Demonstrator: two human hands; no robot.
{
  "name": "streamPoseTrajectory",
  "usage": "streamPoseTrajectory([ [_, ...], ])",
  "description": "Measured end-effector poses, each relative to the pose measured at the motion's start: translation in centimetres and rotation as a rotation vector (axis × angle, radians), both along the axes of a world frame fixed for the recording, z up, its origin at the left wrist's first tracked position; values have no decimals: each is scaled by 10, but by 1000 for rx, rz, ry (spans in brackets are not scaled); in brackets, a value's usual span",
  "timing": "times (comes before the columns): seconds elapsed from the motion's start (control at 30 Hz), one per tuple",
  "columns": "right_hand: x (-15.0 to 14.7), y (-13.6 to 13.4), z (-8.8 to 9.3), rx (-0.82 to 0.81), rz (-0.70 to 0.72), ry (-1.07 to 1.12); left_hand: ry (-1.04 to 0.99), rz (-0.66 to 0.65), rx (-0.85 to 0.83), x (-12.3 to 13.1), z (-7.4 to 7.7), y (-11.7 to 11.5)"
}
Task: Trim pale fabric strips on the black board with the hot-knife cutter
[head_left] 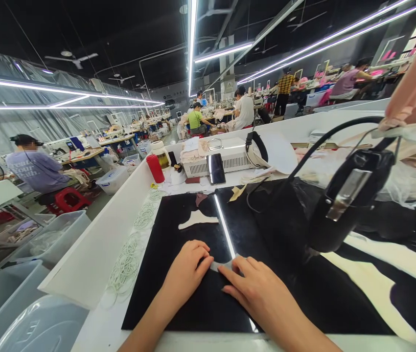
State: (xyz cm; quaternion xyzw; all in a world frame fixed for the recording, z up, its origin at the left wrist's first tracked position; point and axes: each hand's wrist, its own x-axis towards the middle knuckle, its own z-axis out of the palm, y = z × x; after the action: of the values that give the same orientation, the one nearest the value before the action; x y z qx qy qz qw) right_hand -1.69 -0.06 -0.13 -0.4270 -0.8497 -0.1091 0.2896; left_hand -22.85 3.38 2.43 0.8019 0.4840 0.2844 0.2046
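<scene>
A small, thin pale grey fabric piece (215, 265) lies on the glossy black board (149, 293), mostly covered by my fingers. My left hand (191, 261) is closed, its thumb and forefinger pinching the piece's left end. Over the right end, my right hand (250, 281) grips it against the board, with the forefinger stretched along it and the thumb lower down. Beyond my left hand lies a white curved cut piece (198, 219). A small brown scrap (201, 198) rests near the board's far edge.
To the right stands a black iron-like tool (351, 195) with a thick cable, beside cream cut pieces (365, 278). Pale green cord loops (125, 264) lie along the left. Behind the board are a phone (216, 168), a red cylinder (155, 168) and a white vented box (200, 167). Several people work farther off.
</scene>
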Motion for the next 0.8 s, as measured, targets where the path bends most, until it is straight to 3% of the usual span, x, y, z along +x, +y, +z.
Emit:
streamPoseTrajectory([
  [0.3,-1,0,-1,-8,-4,-18,-20,-28,-37,-1,8,-2],
  [0.8,-1,0,-3,-11,-4,-27,-28,3,-30,3,5,-2],
])
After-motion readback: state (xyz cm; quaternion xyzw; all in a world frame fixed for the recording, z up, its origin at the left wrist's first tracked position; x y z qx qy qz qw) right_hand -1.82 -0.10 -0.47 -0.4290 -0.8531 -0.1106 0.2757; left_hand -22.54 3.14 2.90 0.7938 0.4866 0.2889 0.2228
